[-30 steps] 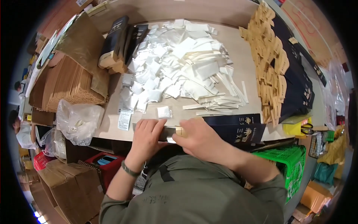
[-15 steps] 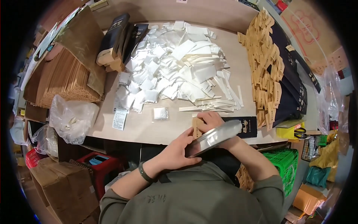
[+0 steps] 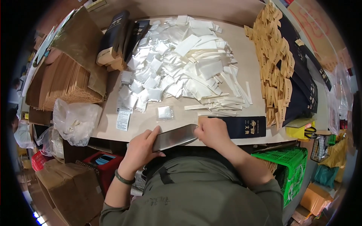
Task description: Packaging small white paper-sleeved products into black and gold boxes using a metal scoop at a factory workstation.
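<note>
My left hand (image 3: 140, 150) grips the left end of a long, narrow, shiny silver pack (image 3: 175, 138), thumb below and fingers above. It is held tilted over the table's front edge. At the pack's other end is my right hand (image 3: 213, 132), its fingers curled closed; whether they pinch the pack or something else is hidden. Beneath and beyond that hand lies a dark blue paper bag (image 3: 247, 127) with gold print and a brown end. A small clear sachet with white contents (image 3: 164, 112) rests alone left of my hands.
A heap of white sachets and strips (image 3: 200, 64) covers the table's middle. Dark bags with brown ends (image 3: 275, 64) are piled right. At left stand a carton of brown card (image 3: 69, 81) and a clear plastic bag (image 3: 75, 118). A green crate (image 3: 296, 165) sits below right.
The silver pack has swung down and left with my left hand, now lying flatter. My right hand has drawn into a closed shape over the dark bag's brown end.
</note>
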Motion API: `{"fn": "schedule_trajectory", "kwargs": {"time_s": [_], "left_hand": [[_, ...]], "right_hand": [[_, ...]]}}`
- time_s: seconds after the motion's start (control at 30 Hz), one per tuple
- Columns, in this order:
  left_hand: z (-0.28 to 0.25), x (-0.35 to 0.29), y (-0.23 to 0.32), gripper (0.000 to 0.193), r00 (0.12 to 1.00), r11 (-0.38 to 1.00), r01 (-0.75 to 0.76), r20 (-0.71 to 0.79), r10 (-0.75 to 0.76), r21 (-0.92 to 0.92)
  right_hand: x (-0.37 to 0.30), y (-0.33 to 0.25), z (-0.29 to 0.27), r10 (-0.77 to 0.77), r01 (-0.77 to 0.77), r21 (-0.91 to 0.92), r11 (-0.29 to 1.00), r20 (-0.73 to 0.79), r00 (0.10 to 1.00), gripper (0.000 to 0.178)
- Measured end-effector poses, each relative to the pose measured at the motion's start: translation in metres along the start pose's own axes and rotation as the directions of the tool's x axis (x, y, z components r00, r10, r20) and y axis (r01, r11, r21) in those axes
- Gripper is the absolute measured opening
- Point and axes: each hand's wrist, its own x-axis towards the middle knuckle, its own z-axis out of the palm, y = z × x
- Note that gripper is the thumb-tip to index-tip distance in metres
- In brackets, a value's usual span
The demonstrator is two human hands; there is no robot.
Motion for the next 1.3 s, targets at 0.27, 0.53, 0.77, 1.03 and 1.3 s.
{"fn": "schedule_trajectory", "kwargs": {"time_s": [0.27, 0.53, 0.77, 1.03, 1.3], "left_hand": [[-0.002, 0.063, -0.006, 0.055, 0.867, 0.941, -0.338, -0.380, 0.323, 0.029], [0.000, 0.099, -0.013, 0.019, 0.944, 0.992, -0.077, -0.329, 0.040, -0.100], [0.022, 0.016, -0.008, 0.009, 0.932, 0.974, -0.046, -0.360, -0.038, -0.223], [-0.054, 0.024, -0.082, 0.029, 0.574, 0.943, -0.082, -0.758, 0.310, 0.324], [-0.227, 0.038, -0.181, 0.019, 0.722, 0.854, 0.519, -0.549, -0.421, 0.028]], "right_hand": [[0.027, -0.029, -0.023, -0.276, 0.249, -0.236, 0.939, -0.087, 0.957, 0.009], [0.050, -0.034, -0.043, -0.507, 0.480, -0.169, 0.861, -0.203, 0.838, 0.005], [0.120, 0.053, -0.122, -0.564, 0.385, -0.486, 0.785, -0.302, 0.768, 0.005], [0.144, 0.074, -0.097, -0.608, 0.432, -0.571, 0.698, -0.153, 0.779, 0.013], [0.076, -0.052, -0.091, -0.222, 0.226, 0.049, 0.973, -0.076, 0.972, 0.020]]}}
